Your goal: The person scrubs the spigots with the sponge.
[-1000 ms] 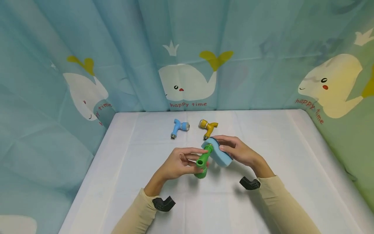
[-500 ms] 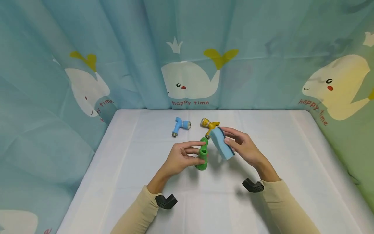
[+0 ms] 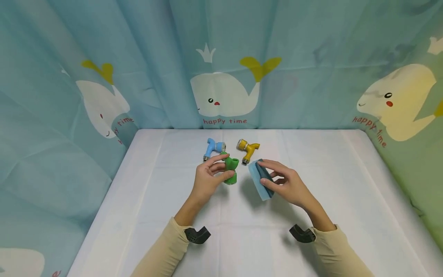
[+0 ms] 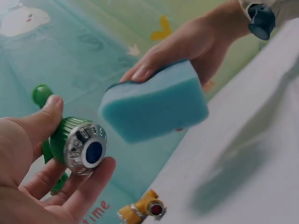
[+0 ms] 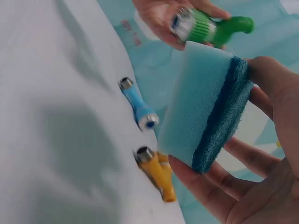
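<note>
The left hand (image 3: 207,179) is gripping a green tap (image 3: 230,169) — thumb on top of its ribbed collar, fingers curled beneath — and holding it up off the table (image 3: 159,200). In the left wrist view the tap's metal end with a blue centre is facing the camera. The right hand (image 3: 287,184) is grasping a blue sponge (image 3: 260,179), thumb on one side and fingers on the other, with the darker scouring layer against the fingers; it too is being held above the table. Tap and sponge are sitting near each other but apart, a gap showing between them. Just beyond the hands, a blue tap (image 3: 212,148) and a yellow tap (image 3: 247,148) are lying side by side on the white table, near the back edge. Behind them a teal curtain (image 3: 311,57) with white whales is hanging around the table.
</note>
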Action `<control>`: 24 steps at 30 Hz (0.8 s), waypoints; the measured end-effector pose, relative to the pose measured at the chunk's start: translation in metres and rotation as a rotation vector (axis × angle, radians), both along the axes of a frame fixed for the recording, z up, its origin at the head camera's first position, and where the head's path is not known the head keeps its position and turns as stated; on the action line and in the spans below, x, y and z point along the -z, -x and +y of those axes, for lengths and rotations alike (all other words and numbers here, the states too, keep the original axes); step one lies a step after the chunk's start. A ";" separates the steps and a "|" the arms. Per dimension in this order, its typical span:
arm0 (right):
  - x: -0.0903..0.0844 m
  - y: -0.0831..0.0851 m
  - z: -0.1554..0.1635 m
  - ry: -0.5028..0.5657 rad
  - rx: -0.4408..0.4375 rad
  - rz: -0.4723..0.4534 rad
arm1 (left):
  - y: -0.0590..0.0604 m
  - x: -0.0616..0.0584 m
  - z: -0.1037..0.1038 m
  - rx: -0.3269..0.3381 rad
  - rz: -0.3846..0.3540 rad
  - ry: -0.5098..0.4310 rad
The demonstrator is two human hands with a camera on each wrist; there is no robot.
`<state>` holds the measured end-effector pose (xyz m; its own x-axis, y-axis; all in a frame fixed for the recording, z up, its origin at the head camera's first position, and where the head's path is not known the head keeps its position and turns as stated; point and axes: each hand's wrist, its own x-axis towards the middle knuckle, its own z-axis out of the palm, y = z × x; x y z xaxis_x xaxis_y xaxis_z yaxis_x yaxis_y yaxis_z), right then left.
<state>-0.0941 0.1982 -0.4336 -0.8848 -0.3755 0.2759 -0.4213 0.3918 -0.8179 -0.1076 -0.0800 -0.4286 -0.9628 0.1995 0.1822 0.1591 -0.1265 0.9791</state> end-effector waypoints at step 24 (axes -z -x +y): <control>0.020 -0.011 0.019 0.010 0.002 -0.049 | 0.007 0.014 -0.004 0.096 -0.341 -0.320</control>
<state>-0.0836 0.2168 -0.4535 -0.8979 -0.3715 0.2361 -0.3802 0.3841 -0.8414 -0.1146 -0.0836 -0.4424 -0.9582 0.2762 -0.0742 -0.1920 -0.4288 0.8828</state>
